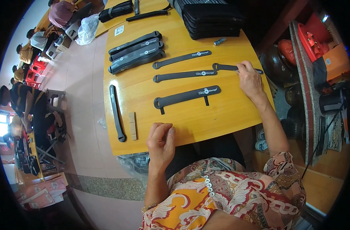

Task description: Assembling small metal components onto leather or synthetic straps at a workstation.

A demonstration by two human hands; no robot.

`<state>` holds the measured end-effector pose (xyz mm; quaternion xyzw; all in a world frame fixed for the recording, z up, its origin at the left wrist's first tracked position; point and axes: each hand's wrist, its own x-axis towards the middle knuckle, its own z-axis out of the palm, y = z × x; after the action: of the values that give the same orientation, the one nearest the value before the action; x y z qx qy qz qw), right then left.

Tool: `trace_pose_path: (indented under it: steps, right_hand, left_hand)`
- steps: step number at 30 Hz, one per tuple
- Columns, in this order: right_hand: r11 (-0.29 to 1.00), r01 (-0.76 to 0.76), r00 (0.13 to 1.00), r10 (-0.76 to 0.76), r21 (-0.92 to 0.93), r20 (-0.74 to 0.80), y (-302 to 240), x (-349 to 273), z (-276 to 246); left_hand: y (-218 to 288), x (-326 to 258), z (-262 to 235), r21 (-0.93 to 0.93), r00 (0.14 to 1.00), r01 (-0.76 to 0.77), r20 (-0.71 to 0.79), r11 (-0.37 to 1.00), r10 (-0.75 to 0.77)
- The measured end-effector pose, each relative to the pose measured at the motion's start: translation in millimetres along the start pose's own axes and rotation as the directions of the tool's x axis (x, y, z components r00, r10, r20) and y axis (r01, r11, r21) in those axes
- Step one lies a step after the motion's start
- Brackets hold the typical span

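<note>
In the head view, the person is sitting at a yellow wooden table (205,122) that fills the centre of the frame. The right hand (249,80), in the right centre, is reaching out over the table's far right part, and its fingertips are pinching the narrow black strap (226,67) lying there; the fingers are closed narrowly on it. The left hand (160,143), in the lower centre, is resting at the table's near edge with fingers curled loosely inward, holding nothing that can be seen.

Just left of the right hand, a wide black strap with two short tabs (186,96) is lying near the frame's middle. Above it, two more flat black straps are lying side by side: one (184,75) directly above it and another (181,59) further up. In the upper centre left, a bundle of stacked black straps (136,51) is resting on the table. At the left edge of the table, a black strap (116,113) is lying lengthwise, with a small wooden block (132,125) just beside it. In the upper centre, a pile of folded black fabric pieces (211,19) is sitting at the far end, with a small grey object (219,41) near it. In the upper left, other people are sitting around red stools (33,71).
</note>
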<state>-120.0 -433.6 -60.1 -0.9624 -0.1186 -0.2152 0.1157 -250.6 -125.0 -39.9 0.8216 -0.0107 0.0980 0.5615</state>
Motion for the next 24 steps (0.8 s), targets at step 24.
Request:
trace_pose_path:
  steps: [24]
  right_hand:
    - [0.879,0.187,0.889,-0.342,0.439,0.305,-104,-53,-54]
  left_hand:
    - [-6,-6,-1,-0.292,0.996,0.058,-0.049,0.955,-0.075]
